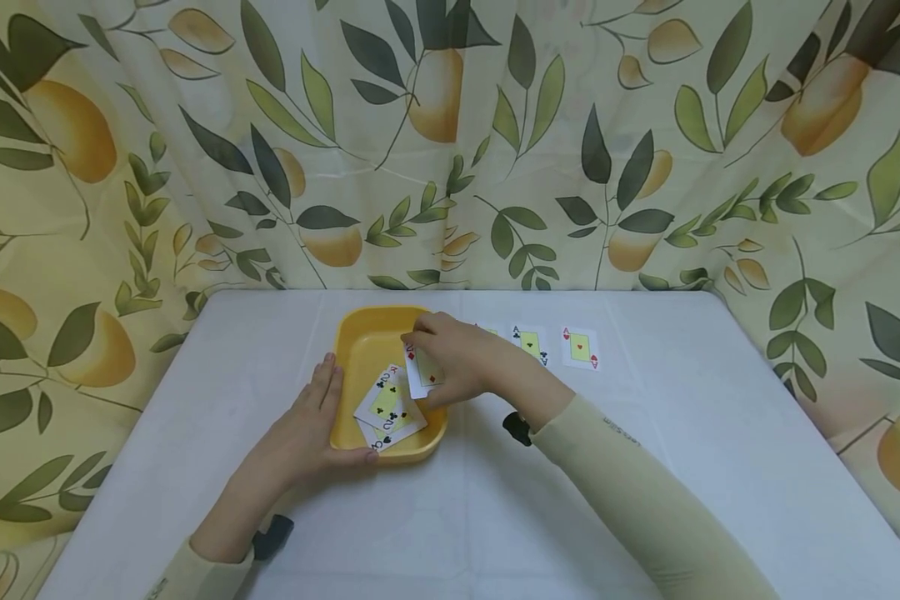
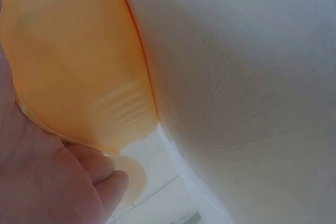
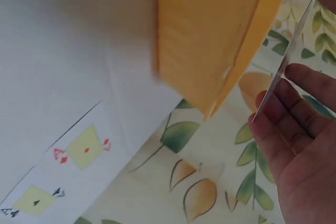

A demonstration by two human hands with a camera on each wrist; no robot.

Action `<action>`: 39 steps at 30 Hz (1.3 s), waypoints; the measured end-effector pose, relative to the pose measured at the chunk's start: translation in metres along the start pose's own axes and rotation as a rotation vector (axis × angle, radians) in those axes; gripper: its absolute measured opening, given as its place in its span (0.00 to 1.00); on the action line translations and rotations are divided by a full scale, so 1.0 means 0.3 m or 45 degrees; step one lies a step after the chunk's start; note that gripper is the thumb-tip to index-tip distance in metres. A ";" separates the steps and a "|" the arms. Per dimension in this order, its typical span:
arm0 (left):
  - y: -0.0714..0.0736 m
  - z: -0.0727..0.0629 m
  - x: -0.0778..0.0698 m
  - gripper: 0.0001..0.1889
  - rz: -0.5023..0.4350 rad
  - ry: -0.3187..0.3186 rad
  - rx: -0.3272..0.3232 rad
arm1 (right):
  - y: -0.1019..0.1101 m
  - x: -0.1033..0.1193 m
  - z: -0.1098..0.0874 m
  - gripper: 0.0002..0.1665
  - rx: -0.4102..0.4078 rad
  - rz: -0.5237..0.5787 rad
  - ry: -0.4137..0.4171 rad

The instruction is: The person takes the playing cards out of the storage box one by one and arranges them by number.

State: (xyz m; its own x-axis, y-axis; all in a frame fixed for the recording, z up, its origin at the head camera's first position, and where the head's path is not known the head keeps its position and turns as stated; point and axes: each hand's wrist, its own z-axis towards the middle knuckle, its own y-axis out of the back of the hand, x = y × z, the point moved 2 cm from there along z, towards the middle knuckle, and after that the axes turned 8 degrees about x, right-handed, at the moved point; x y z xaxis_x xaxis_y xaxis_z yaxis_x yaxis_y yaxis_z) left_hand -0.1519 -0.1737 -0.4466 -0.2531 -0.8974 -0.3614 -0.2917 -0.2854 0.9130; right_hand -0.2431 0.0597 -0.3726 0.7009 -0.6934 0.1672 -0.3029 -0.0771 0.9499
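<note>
A yellow plastic tray (image 1: pixel 360 329) sits on the table. My left hand (image 1: pixel 300 421) rests against its left side, fingers lying along the rim and thumb at the near edge. Over the tray's right side, my right hand (image 1: pixel 457 358) pinches a playing card (image 1: pixel 422 371) with red marks by its edges; the right wrist view has this card (image 3: pixel 286 59) nearly edge-on between thumb and fingers. Loose playing cards (image 1: pixel 386 402) with black club marks overlap inside the tray, below the held card. The left wrist view shows the tray's outer wall (image 2: pixel 79 66) beside my palm.
Behind my right forearm, a row on the white tablecloth (image 1: pixel 570 467) includes an ace of hearts (image 1: pixel 581 348), a black ace (image 1: pixel 528 342) and an ace of diamonds (image 3: pixel 85 148), mostly hidden in the head view. A leaf-and-fruit patterned curtain (image 1: pixel 450 192) hangs behind the table.
</note>
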 end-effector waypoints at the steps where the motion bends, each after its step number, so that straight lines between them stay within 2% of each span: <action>1: 0.000 0.000 -0.001 0.73 -0.001 0.005 0.004 | -0.002 -0.009 -0.007 0.51 0.002 -0.001 -0.018; 6: 0.001 -0.001 -0.003 0.73 -0.003 0.013 0.007 | -0.020 -0.052 -0.038 0.51 -0.006 0.028 -0.057; 13: 0.001 -0.004 0.000 0.74 0.002 0.012 0.010 | -0.037 -0.094 -0.074 0.52 -0.057 0.050 -0.048; 23: -0.004 0.000 0.007 0.75 0.007 -0.005 0.004 | -0.054 -0.145 -0.114 0.51 -0.038 0.066 -0.124; 34: -0.006 0.000 0.005 0.75 0.007 0.000 0.013 | -0.096 -0.186 -0.159 0.50 -0.037 0.085 -0.137; 39: -0.001 0.002 0.005 0.75 0.005 0.005 0.012 | -0.113 -0.206 -0.173 0.49 -0.077 0.088 -0.099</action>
State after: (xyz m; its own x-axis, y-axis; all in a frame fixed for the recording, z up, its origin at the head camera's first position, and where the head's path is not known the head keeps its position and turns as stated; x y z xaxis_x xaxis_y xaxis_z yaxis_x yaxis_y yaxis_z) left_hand -0.1528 -0.1748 -0.4477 -0.2508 -0.8997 -0.3572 -0.2991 -0.2789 0.9126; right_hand -0.2426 0.1425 -0.4014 0.6266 -0.7494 0.2141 -0.3078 0.0145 0.9513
